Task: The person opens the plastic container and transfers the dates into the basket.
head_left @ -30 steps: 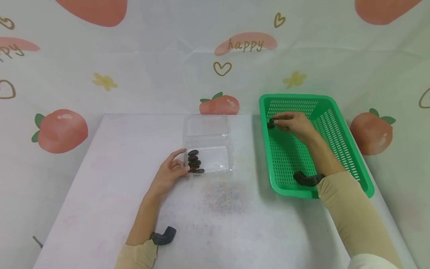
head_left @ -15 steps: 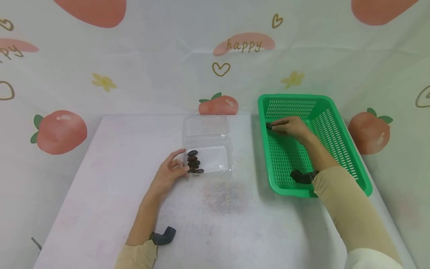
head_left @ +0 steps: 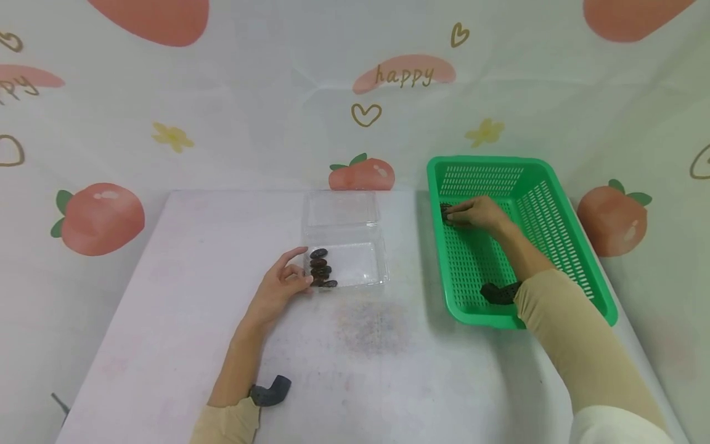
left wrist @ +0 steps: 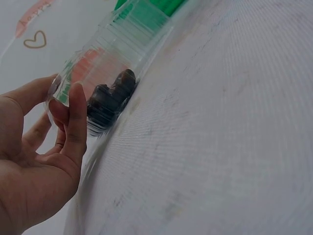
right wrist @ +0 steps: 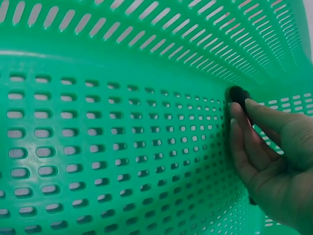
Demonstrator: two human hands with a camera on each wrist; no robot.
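A clear plastic clamshell box [head_left: 357, 265] stands with its lid folded back at the middle of the table. Several dark, glossy dates [head_left: 318, 263] lie along its left end. My left hand [head_left: 280, 288] holds that end, with thumb and fingers at the wall in the left wrist view. To the right, my right hand [head_left: 481, 214] reaches into a green basket [head_left: 436, 259]. Its thumb and fingertips pinch a dark date [right wrist: 238, 94] near the basket's left wall. The fingers partly hide the dark pieces [head_left: 445, 209] there.
The basket's slotted side walls rise around my right hand. A white cloth [head_left: 266, 92] printed with fruit and hearts hangs behind the table [head_left: 377, 382]. Dark curved wrist mounts [head_left: 272, 391] sit on both forearms.
My right hand has moved slightly nearer to me along the basket's left wall, its fingers coming down over the dates there. My left hand and the plastic box stay in place.
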